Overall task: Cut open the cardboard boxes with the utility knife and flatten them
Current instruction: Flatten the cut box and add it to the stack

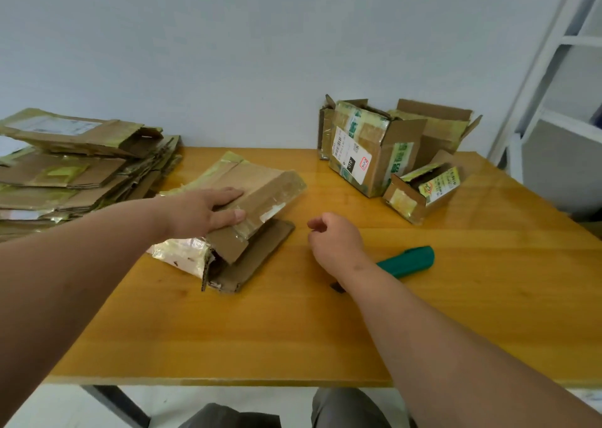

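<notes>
Bench (456, 313): glossy yellow wood, against a pale wall (228, 53); white frame (534, 79) at right.
Flattened stack (75, 167): bench's far left.
Uncut boxes (384, 147): far right.
Left hand (202, 211): fingers straight, pressing the half-collapsed box (257, 196).
Right hand (335, 238): loosely curled, holding nothing.
Utility knife (407, 261): green, lying beside the right wrist.

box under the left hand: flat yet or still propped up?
Partly collapsed, not flat. The box under the left hand still stands tented on the table, its near end gaping open above a bottom flap.
</notes>
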Action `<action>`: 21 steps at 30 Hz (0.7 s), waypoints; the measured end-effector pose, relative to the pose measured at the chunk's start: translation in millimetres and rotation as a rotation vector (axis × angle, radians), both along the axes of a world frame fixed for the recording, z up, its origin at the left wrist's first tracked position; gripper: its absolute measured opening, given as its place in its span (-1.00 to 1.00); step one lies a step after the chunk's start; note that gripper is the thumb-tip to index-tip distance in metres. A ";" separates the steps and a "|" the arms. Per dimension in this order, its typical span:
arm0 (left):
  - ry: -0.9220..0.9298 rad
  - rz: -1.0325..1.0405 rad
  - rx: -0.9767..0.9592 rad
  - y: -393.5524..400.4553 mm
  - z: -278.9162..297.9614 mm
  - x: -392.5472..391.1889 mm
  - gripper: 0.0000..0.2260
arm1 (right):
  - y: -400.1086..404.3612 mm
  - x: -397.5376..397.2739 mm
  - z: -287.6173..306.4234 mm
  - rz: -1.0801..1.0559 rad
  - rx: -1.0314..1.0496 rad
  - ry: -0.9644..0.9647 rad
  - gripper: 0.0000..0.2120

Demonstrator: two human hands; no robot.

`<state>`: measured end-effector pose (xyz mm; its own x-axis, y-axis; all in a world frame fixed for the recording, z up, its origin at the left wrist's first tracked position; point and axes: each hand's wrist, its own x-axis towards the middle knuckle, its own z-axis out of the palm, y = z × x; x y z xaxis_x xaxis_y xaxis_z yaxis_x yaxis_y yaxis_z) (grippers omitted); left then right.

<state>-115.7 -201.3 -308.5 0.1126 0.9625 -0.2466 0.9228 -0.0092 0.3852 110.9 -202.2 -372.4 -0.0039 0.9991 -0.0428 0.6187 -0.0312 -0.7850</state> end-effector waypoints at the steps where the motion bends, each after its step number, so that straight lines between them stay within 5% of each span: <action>1: -0.059 0.005 -0.032 -1.9 2.4 -1.9 -0.46 | -0.1 -0.2 -1.7 -0.003 0.001 -0.028 -0.71; 12: -0.620 0.146 -0.137 -3.4 18.2 -24.2 -0.66 | 9.7 -9.7 2.1 -0.049 -0.034 -0.187 -0.32; 21: -0.643 0.199 -0.096 8.6 22.5 -28.2 -0.70 | 26.3 -30.1 13.3 -0.026 0.003 0.088 -0.45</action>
